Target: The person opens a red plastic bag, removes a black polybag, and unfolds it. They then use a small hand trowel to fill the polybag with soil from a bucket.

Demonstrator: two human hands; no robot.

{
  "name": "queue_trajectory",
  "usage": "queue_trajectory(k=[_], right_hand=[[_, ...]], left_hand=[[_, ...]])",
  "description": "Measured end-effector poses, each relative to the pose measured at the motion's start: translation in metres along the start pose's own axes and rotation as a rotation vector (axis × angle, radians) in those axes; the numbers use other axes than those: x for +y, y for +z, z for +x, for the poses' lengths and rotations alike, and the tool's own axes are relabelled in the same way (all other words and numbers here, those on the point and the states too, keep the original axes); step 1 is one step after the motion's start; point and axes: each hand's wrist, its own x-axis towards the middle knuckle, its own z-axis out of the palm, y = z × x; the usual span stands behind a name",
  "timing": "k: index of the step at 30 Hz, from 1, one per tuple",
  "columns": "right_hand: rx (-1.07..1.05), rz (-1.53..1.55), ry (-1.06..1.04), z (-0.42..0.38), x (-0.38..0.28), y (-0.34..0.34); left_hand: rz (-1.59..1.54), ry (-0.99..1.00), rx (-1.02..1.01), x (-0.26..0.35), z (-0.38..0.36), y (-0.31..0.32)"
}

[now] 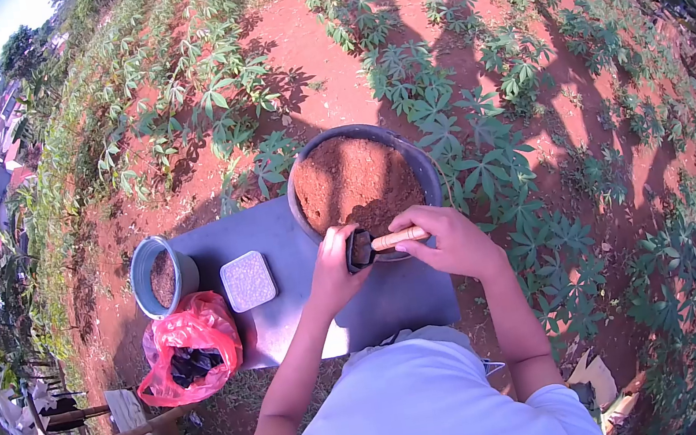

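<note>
My left hand is closed around a small black planting bag, its opening facing up and to the right. A short wooden handle is in my right hand, with the fingers wrapped over it. It looks like a hand trowel; its blade end is at the mouth of the bag and mostly hidden. Both hands are over the near edge of a round grey basin, which holds loose reddish-brown soil.
A grey table supports the basin and a white square container of pale granules. To the left are a grey-blue bucket with brown material and a pink plastic bag holding black plastic. Leafy plants grow beyond and beside the table.
</note>
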Motion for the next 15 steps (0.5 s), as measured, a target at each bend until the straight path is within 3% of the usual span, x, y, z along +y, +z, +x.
queue_trajectory(k=[2, 13, 15], right_hand=[[-0.025, 0.059, 0.078, 0.001, -0.005, -0.005], [0.166, 0.057, 0.017, -0.005, -0.016, -0.022], [0.198, 0.056, 0.009, -0.006, -0.019, -0.022]], left_hand=[[0.005, -0.003, 0.007, -0.001, 0.0, 0.0], [0.019, 0.05, 0.038, 0.001, 0.011, -0.002], [0.1, 0.146, 0.082, 0.003, 0.015, -0.001]])
